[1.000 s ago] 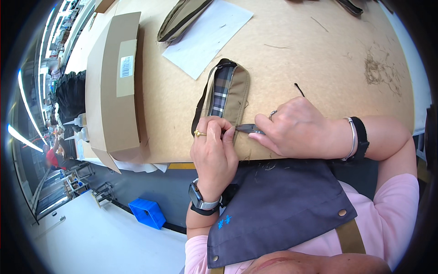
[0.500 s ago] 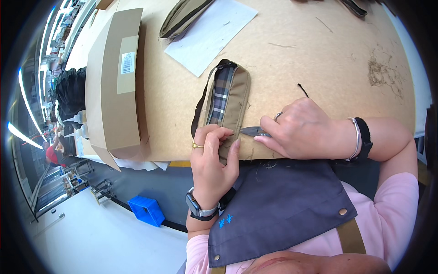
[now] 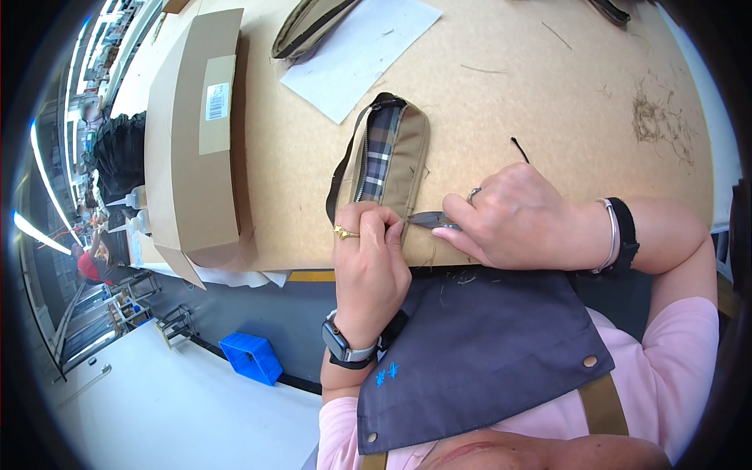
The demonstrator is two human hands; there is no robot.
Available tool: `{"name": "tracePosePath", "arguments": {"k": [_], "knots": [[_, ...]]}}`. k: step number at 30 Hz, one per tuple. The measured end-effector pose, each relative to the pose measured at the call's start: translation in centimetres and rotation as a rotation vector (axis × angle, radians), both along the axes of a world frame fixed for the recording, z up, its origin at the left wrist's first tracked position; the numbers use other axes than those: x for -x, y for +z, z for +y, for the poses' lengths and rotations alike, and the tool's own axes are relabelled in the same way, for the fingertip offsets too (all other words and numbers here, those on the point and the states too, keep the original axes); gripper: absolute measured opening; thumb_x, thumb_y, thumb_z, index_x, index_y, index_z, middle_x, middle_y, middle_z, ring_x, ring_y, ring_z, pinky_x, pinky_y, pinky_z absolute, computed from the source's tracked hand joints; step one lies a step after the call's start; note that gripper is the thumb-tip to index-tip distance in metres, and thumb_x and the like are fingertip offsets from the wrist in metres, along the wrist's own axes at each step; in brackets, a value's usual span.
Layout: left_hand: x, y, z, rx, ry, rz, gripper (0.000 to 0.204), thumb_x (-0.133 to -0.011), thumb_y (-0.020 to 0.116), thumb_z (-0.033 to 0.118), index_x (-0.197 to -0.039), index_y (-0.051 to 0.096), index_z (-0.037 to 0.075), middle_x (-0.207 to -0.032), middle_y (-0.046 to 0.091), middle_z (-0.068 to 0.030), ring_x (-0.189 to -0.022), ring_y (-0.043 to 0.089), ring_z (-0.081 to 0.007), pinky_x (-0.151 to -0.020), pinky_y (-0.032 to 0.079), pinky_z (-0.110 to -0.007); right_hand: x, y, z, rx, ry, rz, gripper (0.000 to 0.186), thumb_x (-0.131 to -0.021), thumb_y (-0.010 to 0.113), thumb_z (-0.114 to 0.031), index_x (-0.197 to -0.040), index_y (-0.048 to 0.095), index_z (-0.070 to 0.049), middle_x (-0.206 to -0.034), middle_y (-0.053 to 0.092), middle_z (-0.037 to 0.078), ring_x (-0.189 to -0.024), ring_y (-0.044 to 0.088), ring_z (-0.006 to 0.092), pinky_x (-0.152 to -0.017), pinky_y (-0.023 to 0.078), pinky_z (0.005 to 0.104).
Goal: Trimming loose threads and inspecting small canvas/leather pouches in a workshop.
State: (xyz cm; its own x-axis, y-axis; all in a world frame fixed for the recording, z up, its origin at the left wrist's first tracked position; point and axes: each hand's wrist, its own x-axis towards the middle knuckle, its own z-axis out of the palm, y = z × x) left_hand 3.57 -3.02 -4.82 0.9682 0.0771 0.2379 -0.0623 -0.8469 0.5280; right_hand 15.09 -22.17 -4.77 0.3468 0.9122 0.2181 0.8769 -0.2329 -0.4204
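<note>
A khaki zippered pouch (image 3: 409, 141) with a plaid lining lies unzipped near the table's front edge. My left hand (image 3: 368, 247) pinches its near end, fingers closed on the fabric and covering that end. In my right hand (image 3: 509, 219) is a pair of thread snips (image 3: 429, 220), gripped in a closed fist. Their grey blades point left, with the tips right at the pouch's side seam beside my left fingertips. A dark cord end (image 3: 519, 150) sticks out beyond my right knuckles.
A cardboard box (image 3: 188, 157) stands at the left of the table. Toward the back, another khaki pouch (image 3: 309, 27) rests partly on white paper (image 3: 360, 59). Loose thread clippings (image 3: 658, 117) lie at the right. A blue bin (image 3: 251, 359) sits below, left of my arm.
My left fingers have closed tighter on the pouch's near end, and the hand has turned slightly. The snips have moved a little left and up, nearer the seam.
</note>
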Motion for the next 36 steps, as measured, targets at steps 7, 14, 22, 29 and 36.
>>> {"name": "tracePosePath", "arguments": {"k": [7, 14, 22, 29, 36], "knots": [[0.24, -0.16, -0.27, 0.024, 0.028, -0.035, 0.009, -0.091, 0.061, -0.007, -0.097, 0.057, -0.002, -0.095, 0.057, -0.0166, -0.084, 0.057, -0.0337, -0.073, 0.047, -0.040, 0.13, -0.10, 0.23, -0.019, 0.012, 0.009, 0.035, -0.093, 0.067, -0.030, -0.071, 0.055, -0.005, -0.050, 0.057, 0.011, -0.046, 0.061, 0.0286, -0.049, 0.047, 0.0393], [0.00, -0.50, -0.06, -0.021, 0.007, -0.036, 0.009, -0.090, 0.062, -0.007, -0.095, 0.056, -0.003, -0.094, 0.057, -0.0176, -0.083, 0.057, -0.0344, -0.073, 0.046, -0.041, 0.37, -0.06, 0.43, 0.002, -0.003, -0.011, 0.035, -0.093, 0.067, -0.031, -0.072, 0.056, -0.005, -0.050, 0.057, 0.011, -0.047, 0.061, 0.0282, -0.049, 0.048, 0.0389], [-0.15, -0.71, -0.50, -0.037, 0.047, -0.047, 0.007, -0.091, 0.060, -0.007, -0.094, 0.056, -0.003, -0.095, 0.057, -0.0177, -0.084, 0.056, -0.0351, -0.074, 0.046, -0.042, 0.14, 0.05, 0.33, 0.003, 0.008, -0.012, 0.034, -0.092, 0.068, -0.031, -0.072, 0.057, -0.005, -0.050, 0.057, 0.011, -0.047, 0.061, 0.0282, -0.049, 0.048, 0.0390], [0.13, 0.03, -0.27, 0.106, 0.042, 0.067, 0.015, -0.086, 0.065, -0.009, -0.097, 0.057, -0.002, -0.098, 0.057, -0.0186, -0.089, 0.057, -0.0361, -0.078, 0.047, -0.043, -0.03, 0.02, 0.25, 0.013, 0.013, 0.013, 0.034, -0.092, 0.068, -0.030, -0.073, 0.057, -0.004, -0.050, 0.057, 0.012, -0.048, 0.062, 0.0290, -0.050, 0.048, 0.0399], [0.09, -0.63, -0.10, 0.019, 0.014, 0.005, 0.014, -0.085, 0.065, -0.009, -0.093, 0.057, -0.002, -0.098, 0.057, -0.0173, -0.088, 0.057, -0.0355, -0.077, 0.047, -0.043, 0.11, 0.00, 0.38, 0.017, 0.023, 0.001, 0.034, -0.092, 0.067, -0.030, -0.073, 0.057, -0.004, -0.050, 0.056, 0.011, -0.047, 0.062, 0.0284, -0.049, 0.048, 0.0395]]}}
